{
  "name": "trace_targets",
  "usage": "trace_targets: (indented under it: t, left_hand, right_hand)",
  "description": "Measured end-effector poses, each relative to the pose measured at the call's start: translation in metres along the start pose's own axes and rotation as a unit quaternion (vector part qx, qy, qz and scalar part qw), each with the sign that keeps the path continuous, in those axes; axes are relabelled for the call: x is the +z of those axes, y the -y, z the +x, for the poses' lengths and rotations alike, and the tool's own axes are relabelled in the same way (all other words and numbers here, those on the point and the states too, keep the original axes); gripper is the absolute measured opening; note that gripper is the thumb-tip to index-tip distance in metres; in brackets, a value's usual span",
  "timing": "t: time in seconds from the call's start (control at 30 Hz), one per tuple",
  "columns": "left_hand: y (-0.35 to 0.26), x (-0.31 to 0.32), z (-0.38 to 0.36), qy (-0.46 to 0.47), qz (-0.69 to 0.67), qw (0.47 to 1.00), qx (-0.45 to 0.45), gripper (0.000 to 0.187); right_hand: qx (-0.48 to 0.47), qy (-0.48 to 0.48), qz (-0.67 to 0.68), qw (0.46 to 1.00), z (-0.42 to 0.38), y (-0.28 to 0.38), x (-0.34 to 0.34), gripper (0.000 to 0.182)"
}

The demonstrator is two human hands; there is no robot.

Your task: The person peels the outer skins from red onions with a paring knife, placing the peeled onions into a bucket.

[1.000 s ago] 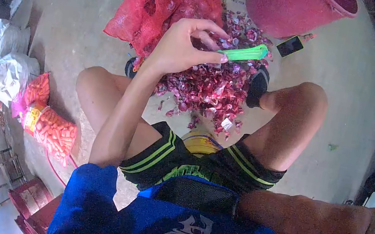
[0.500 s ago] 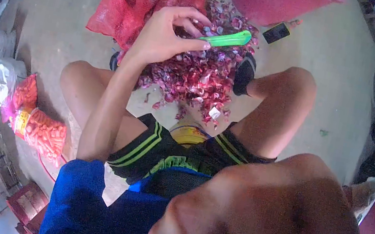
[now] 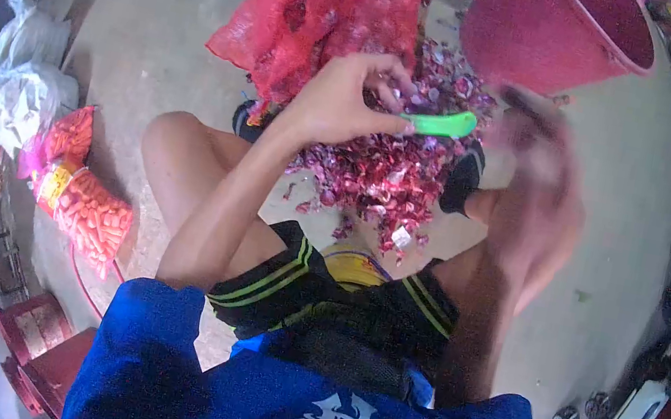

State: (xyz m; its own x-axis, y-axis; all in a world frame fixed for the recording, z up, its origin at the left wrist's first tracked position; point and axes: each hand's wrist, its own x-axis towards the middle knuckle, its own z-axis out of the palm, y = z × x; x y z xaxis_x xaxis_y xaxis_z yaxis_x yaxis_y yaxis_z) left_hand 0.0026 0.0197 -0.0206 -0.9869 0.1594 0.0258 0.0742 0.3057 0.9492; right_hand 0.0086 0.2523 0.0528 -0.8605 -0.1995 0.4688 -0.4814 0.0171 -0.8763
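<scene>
My left hand (image 3: 351,97) is in front of me, closed around a small tool with a bright green handle (image 3: 445,125); the tool's other end is hidden by the fingers. Below it on the floor lies a heap of reddish-purple onion skins (image 3: 377,176). My right hand (image 3: 543,179) is smeared by motion, to the right of the heap and below the pink tub. At its fingertips is a dark, flat, blurred shape, in the area of the black phone; whether the hand grips it I cannot make out.
A red mesh sack of onions (image 3: 324,19) stands behind the heap, beside a large pink tub (image 3: 554,37). A yellow container (image 3: 352,266) sits between my legs. On the left are white plastic bags (image 3: 22,100) and a bag of orange pieces (image 3: 88,211). Clutter lines the right edge.
My right hand has gone from close to the camera out to the area beside the tub. The left hand still holds the green-handled tool. The view has shifted.
</scene>
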Motion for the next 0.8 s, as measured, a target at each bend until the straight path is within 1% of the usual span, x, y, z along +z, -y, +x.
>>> trace_targets:
  t: [0.03, 0.07, 0.1, 0.13, 0.17, 0.2, 0.23, 0.27, 0.3, 0.37, 0.4, 0.43, 0.47, 0.5, 0.53, 0.57, 0.6, 0.63, 0.67, 0.7, 0.73, 0.77, 0.8]
  left_hand:
    - [0.001, 0.001, -0.003, 0.0, -0.028, 0.999, -0.018, 0.044]
    - [-0.003, 0.0, -0.006, 0.015, -0.057, 0.998, -0.036, 0.042]
    - [-0.003, -0.002, -0.01, 0.013, -0.051, 0.998, -0.036, 0.042]
    - [0.0, -0.005, -0.011, 0.015, -0.136, 0.988, -0.076, 0.041]
    - [0.003, -0.008, -0.01, 0.016, -0.22, 0.969, -0.112, 0.04]
    - [0.006, -0.016, -0.012, 0.026, -0.181, 0.977, -0.109, 0.037]
    - [0.013, -0.027, -0.012, 0.024, -0.18, 0.978, -0.106, 0.037]
    - [0.02, -0.04, -0.013, -0.005, -0.193, 0.971, -0.14, 0.037]
    - [0.031, -0.057, -0.014, -0.035, -0.204, 0.963, -0.175, 0.038]
    - [0.065, -0.106, -0.008, -0.102, -0.093, 0.96, -0.245, 0.042]
    - [0.119, -0.141, 0.001, -0.08, 0.095, 0.971, -0.206, 0.044]
    - [0.171, -0.164, 0.013, -0.055, 0.282, 0.944, -0.161, 0.045]
    - [0.185, -0.166, 0.027, -0.058, 0.285, 0.943, -0.163, 0.045]
    - [0.195, -0.162, 0.043, -0.054, 0.39, 0.902, -0.179, 0.045]
    - [0.219, -0.162, 0.056, -0.045, 0.488, 0.85, -0.193, 0.045]
    - [0.241, -0.163, 0.074, -0.042, 0.488, 0.85, -0.196, 0.045]
    - [0.28, -0.166, 0.093, 0.0, 0.555, 0.824, -0.118, 0.046]
    - [0.296, -0.165, 0.111, 0.041, 0.614, 0.787, -0.037, 0.047]
    - [0.313, -0.165, 0.124, 0.044, 0.613, 0.788, -0.038, 0.047]
    - [0.323, -0.167, 0.153, 0.04, 0.609, 0.791, -0.042, 0.047]
    - [0.333, -0.168, 0.165, 0.037, 0.602, 0.796, -0.046, 0.048]
    - [0.346, -0.169, 0.209, 0.033, 0.596, 0.801, -0.05, 0.048]
    - [0.356, -0.173, 0.242, 0.03, 0.59, 0.805, -0.053, 0.048]
  right_hand:
    - [-0.048, 0.073, -0.132, 0.987, 0.008, -0.031, 0.001, 0.038]
    - [-0.05, 0.072, -0.126, 0.988, 0.013, -0.039, 0.005, 0.038]
    - [-0.109, 0.171, -0.239, 0.95, 0.018, -0.044, 0.009, 0.041]
    - [-0.169, 0.262, -0.35, 0.884, 0.024, -0.048, 0.012, 0.043]
    - [-0.177, 0.256, -0.35, 0.883, 0.026, -0.052, 0.015, 0.043]
    - [-0.133, 0.297, -0.371, 0.87, 0.026, -0.057, 0.019, 0.042]
    - [-0.083, 0.34, -0.39, 0.852, 0.028, -0.058, 0.022, 0.041]
    - [-0.049, 0.338, -0.395, 0.853, 0.037, -0.057, 0.019, 0.039]
    - [-0.052, 0.34, -0.391, 0.853, 0.053, -0.054, 0.013, 0.039]
    - [0.008, 0.346, -0.374, 0.86, 0.085, -0.057, -0.01, 0.035]
    - [-0.004, 0.316, -0.377, 0.871, 0.094, -0.067, -0.026, 0.034]
    - [-0.017, 0.286, -0.378, 0.88, 0.104, -0.082, -0.039, 0.033]
    - [-0.02, 0.287, -0.373, 0.882, 0.113, -0.087, -0.046, 0.033]
    - [-0.015, 0.26, -0.385, 0.886, 0.119, -0.087, -0.054, 0.034]
    - [-0.006, 0.234, -0.396, 0.888, 0.122, -0.089, -0.058, 0.035]
    - [-0.003, 0.235, -0.395, 0.888, 0.123, -0.094, -0.061, 0.035]
    - [-0.009, 0.237, -0.417, 0.878, 0.122, -0.099, -0.064, 0.031]
    - [-0.016, 0.237, -0.439, 0.866, 0.124, -0.104, -0.066, 0.028]
    - [-0.012, 0.239, -0.439, 0.866, 0.129, -0.103, -0.065, 0.028]
    - [0.078, 0.283, -0.434, 0.852, 0.137, -0.094, -0.058, 0.027]
    - [0.17, 0.325, -0.426, 0.827, 0.143, -0.09, -0.052, 0.026]
    - [0.176, 0.326, -0.425, 0.826, 0.148, -0.093, -0.047, 0.026]
    - [0.195, 0.311, -0.404, 0.838, 0.151, -0.097, -0.043, 0.027]
